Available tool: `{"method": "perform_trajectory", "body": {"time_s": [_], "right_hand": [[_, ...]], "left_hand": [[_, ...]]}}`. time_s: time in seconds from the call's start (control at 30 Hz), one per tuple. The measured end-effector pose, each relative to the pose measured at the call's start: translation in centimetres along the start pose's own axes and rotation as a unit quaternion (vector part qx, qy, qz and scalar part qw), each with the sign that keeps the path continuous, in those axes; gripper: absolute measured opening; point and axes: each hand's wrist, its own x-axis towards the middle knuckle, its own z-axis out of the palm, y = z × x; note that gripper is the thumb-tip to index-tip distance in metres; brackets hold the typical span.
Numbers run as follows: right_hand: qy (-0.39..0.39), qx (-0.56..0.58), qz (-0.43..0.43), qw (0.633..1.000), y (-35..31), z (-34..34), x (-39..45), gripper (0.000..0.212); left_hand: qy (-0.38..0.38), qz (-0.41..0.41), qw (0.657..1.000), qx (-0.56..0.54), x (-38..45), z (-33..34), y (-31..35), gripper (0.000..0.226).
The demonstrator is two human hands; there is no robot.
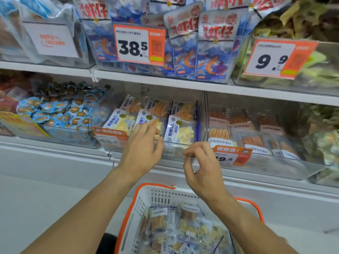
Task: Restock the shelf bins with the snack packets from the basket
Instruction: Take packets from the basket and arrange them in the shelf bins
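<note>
A white basket with an orange rim (139, 198) sits low in front of me, holding several clear snack packets (183, 226) of yellow and orange pieces. On the lower shelf, a clear middle bin (172, 152) holds rows of white-and-blue fish-slice packets (181, 130). My left hand (143, 149) reaches over the bin's front wall, its fingers touching the middle front packet (146, 117). My right hand (200, 167) hovers just in front of the bin's right front corner, fingers loosely curled, thumb and forefinger close together, with nothing seen in them.
A bin of blue-wrapped egg snacks (55, 112) stands to the left, a bin of orange strip packets (256, 136) to the right. The upper shelf edge (183, 85) overhangs the bins; shrimp packets (212, 57) and price tags (139, 44) hang above. A white cabinet ledge (55, 162) runs below.
</note>
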Motion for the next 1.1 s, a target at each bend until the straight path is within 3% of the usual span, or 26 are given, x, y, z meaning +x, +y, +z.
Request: {"method": "perform_trajectory", "body": {"time_s": [0.07, 0.1, 0.23, 0.37, 0.43, 0.5, 0.53, 0.63, 0.7, 0.8, 0.87, 0.97, 1.0, 1.1], "right_hand": [[-0.018, 0.018, 0.038, 0.999, 1.0, 0.8, -2.6, 0.014], [-0.046, 0.017, 0.066, 0.997, 1.8, 1.5, -4.3, 0.015], [-0.226, -0.011, 0.188, 0.956, 5.2, 4.4, -12.5, 0.015], [-0.449, -0.082, 0.325, 0.828, 8.2, 4.8, -20.6, 0.036], [-0.505, -0.086, 0.387, 0.767, 9.0, 4.6, -23.8, 0.030], [-0.514, -0.071, 0.442, 0.732, 9.4, 4.7, -25.7, 0.011], [-0.521, -0.064, 0.462, 0.715, 9.6, 5.0, -26.0, 0.006], [-0.513, -0.047, 0.504, 0.693, 10.4, 6.6, -26.1, 0.020], [-0.485, -0.052, 0.527, 0.696, 11.0, 8.0, -26.3, 0.034], [-0.397, 0.008, 0.600, 0.694, 11.2, 9.8, -26.7, 0.016], [-0.359, 0.058, 0.630, 0.686, 11.3, 11.2, -27.1, 0.024], [-0.300, 0.172, 0.679, 0.648, 10.4, 13.3, -26.5, 0.043], [-0.282, 0.191, 0.695, 0.633, 10.3, 13.9, -26.4, 0.048], [-0.320, 0.167, 0.694, 0.623, 10.5, 14.2, -26.4, 0.034]], "left_hand": [[-0.002, -0.003, 0.999, -0.036, -1.7, -0.2, 1.1, 0.015], [-0.046, -0.024, 0.997, -0.050, -2.8, 0.3, 1.4, 0.014], [-0.323, -0.093, 0.941, 0.020, -8.9, 5.2, 1.9, 0.014], [-0.470, -0.196, 0.860, -0.019, -17.0, 10.5, 1.6, 0.013], [-0.507, -0.267, 0.816, -0.072, -21.1, 12.9, 0.7, 0.014], [-0.522, -0.310, 0.786, -0.118, -24.0, 14.9, -0.6, 0.044], [-0.515, -0.314, 0.788, -0.123, -24.9, 15.9, -1.2, 0.055], [-0.460, -0.335, 0.814, -0.116, -24.9, 18.0, -2.0, 0.081], [-0.426, -0.352, 0.828, -0.095, -24.2, 19.3, -2.1, 0.082], [-0.433, -0.344, 0.828, -0.090, -23.9, 21.7, -2.0, 0.087], [-0.430, -0.346, 0.828, -0.103, -24.4, 23.1, -2.1, 0.087], [-0.370, -0.325, 0.863, -0.110, -25.4, 23.8, -2.1, 0.052], [-0.355, -0.323, 0.870, -0.117, -25.7, 23.7, -2.1, 0.050], [-0.366, -0.325, 0.850, -0.193, -26.2, 23.4, -1.8, 0.062]]}}
